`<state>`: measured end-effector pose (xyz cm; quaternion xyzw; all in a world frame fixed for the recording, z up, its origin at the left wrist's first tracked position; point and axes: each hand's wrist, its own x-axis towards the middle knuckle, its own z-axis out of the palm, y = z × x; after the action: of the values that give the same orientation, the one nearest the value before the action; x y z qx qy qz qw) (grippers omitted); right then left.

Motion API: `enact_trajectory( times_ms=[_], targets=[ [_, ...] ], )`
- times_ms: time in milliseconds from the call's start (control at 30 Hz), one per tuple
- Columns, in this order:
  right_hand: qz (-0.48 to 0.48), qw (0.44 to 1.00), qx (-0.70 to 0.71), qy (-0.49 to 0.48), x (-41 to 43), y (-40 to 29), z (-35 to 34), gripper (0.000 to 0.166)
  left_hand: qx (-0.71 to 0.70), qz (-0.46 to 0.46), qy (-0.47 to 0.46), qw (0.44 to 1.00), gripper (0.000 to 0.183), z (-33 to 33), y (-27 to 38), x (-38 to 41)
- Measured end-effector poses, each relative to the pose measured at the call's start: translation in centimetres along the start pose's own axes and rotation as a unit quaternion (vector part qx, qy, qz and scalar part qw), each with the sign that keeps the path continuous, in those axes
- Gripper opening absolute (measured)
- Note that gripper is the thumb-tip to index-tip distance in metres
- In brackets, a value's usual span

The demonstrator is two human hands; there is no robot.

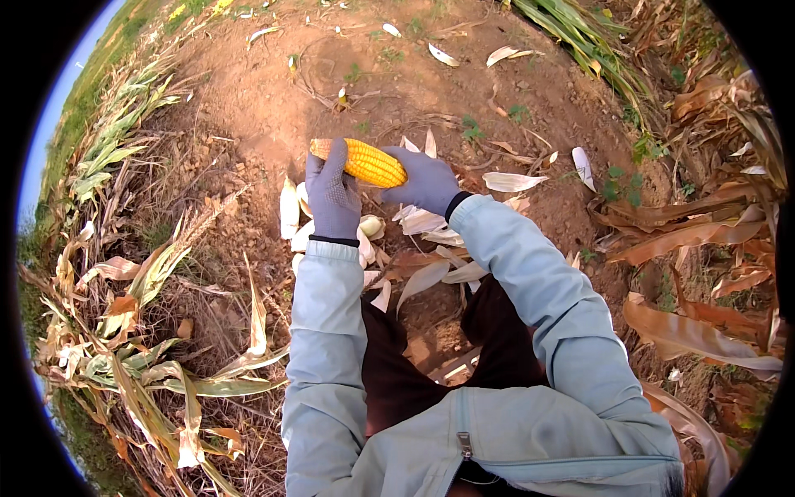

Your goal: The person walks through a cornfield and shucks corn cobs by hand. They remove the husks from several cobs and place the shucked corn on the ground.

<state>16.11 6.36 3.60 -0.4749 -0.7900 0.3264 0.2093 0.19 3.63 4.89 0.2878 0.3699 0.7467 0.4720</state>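
Observation:
A bare yellow corn cob (pixel 376 164) lies across both my hands, its kernels exposed and its husk off. My left hand (pixel 334 192), in a grey-purple glove with a dotted palm, grips the paler end, thumb over the top. The other end is held by my right hand (pixel 425 179), in a similar glove; its fingertips are partly hidden. Below the cob, pale husked ears or husk pieces (pixel 289 208) lie near my left wrist. Loose whitish husks (pixel 428 222) are strewn on the soil under my right hand.
Dry corn stalks and leaves (pixel 180 388) pile up on the left. Brown dry leaves (pixel 695 236) line the right side, and greener cut stalks (pixel 577 43) lie at the upper right. Cut stubble (pixel 341 96) stands in the reddish soil (pixel 248 118) ahead.

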Motion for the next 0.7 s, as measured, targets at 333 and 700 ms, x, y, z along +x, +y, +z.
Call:
enact_trajectory(
  times_ms=[333,700],
  targets=[
    [0.055,0.998,-0.033,-0.007,-0.3,0.3,1.0,0.052,-0.092,-0.032,-0.022,0.995,0.041,0.1,-0.5,-0.3],
    [-0.019,0.984,-0.177,0.005,-1.5,-1.7,-0.2,0.048,-0.029,-0.089,-0.008,0.996,0.029,0.8,-0.8,-0.4]
  ],
)
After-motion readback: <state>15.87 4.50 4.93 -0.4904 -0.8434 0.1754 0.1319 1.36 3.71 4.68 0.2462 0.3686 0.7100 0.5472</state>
